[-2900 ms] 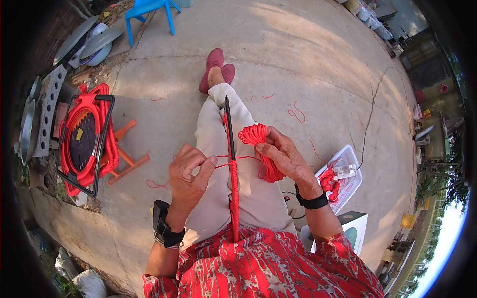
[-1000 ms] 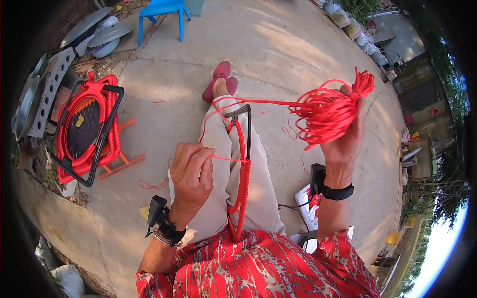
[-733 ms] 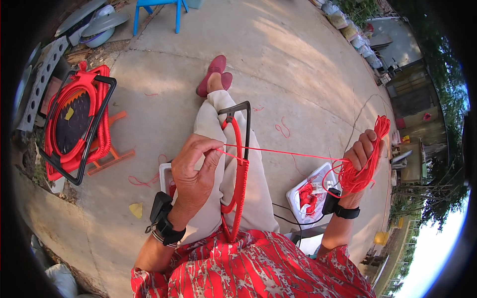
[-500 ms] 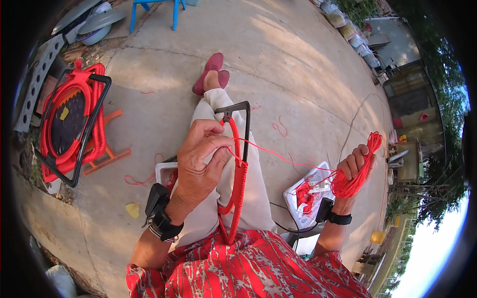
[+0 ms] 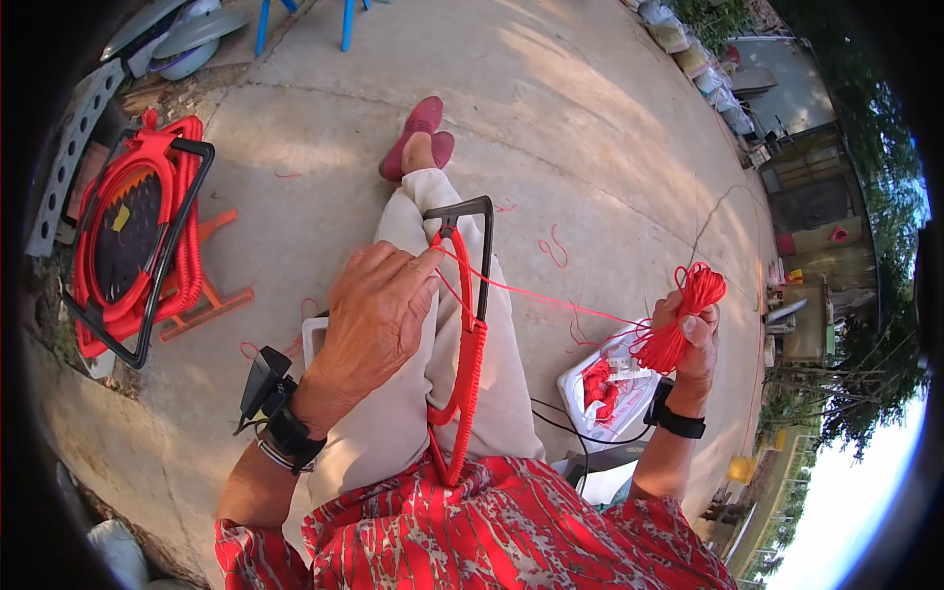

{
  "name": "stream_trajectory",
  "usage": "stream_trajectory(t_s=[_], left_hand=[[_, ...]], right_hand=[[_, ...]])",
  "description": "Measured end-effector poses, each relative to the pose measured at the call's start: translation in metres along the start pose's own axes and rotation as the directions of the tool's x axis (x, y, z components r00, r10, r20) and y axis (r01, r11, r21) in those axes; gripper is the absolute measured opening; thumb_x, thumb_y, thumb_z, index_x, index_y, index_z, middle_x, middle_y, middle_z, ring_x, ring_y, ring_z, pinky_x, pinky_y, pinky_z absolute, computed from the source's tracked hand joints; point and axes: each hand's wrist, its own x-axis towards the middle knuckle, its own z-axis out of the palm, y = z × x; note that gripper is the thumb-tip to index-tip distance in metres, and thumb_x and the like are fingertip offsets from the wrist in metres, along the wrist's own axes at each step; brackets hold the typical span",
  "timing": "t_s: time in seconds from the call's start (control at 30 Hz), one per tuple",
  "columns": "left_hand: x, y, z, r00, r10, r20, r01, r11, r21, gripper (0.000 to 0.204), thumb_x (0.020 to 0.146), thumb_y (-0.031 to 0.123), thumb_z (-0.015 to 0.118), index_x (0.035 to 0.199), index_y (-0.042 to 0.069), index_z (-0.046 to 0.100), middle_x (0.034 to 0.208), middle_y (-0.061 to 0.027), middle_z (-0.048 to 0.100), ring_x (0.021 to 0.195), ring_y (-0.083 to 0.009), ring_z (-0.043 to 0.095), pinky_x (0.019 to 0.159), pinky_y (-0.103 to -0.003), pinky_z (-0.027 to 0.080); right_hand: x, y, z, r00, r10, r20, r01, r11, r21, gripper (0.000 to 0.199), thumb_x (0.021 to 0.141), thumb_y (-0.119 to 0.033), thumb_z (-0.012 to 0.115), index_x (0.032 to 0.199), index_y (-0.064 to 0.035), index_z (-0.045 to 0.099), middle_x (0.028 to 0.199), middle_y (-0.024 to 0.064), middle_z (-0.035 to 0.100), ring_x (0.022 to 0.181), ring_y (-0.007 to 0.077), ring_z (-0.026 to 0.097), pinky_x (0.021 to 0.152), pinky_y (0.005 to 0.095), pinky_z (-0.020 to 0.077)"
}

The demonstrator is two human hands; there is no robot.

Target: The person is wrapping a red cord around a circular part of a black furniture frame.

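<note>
A bent frame with a black metal end and a red cord-wrapped bar rests upright between my thighs. Close against its black top end, my left hand has its fingers drawn together on a red cord; the exact pinch is partly hidden. From there the cord runs taut to the right, into a looped bundle of the same red cord. My right hand is closed around that bundle, holding it out to the right, above a white tray.
Several red-wrapped black frames are piled at the left over an orange stool. The white tray on the right holds red scraps. A black cable lies by it. Blue stool legs and basins are farther off.
My left hand has turned knuckles up and brought its fingertips to the frame's top end. My right hand has rolled over and moved slightly left with the cord bundle.
</note>
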Motion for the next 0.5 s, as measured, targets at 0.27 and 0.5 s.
stream_trajectory(t_s=[0.27,0.5], left_hand=[[-0.006,0.013,0.040,0.941,-0.331,0.076,0.251,0.527,-0.812,0.045,0.094,0.012,0.050,0.137,-0.001,0.043,0.115,-0.0175,0.062,0.106,-0.0195,0.060,0.093,-0.033,0.045],[0.026,0.016,0.030,0.988,-0.083,-0.134,0.023,0.916,-0.400,0.030,0.088,-0.002,0.055,0.118,-0.002,0.059,0.098,-0.0129,0.062,0.086,-0.0218,0.061,0.075,-0.030,0.049]], right_hand=[[0.002,0.018,0.063,0.988,0.122,-0.092,-0.143,0.947,-0.287,0.015,0.074,-0.015,0.057,0.083,-0.0029,0.056,0.075,-0.0006,0.053,0.068,0.0081,0.046,0.063,0.0239,0.0376],[0.000,0.024,0.135,0.983,0.184,-0.017,-0.185,0.975,-0.127,0.027,0.078,-0.018,0.076,0.096,-0.0016,0.064,0.072,-0.0038,0.054,0.068,0.0060,0.051,0.061,0.0229,0.0425]])
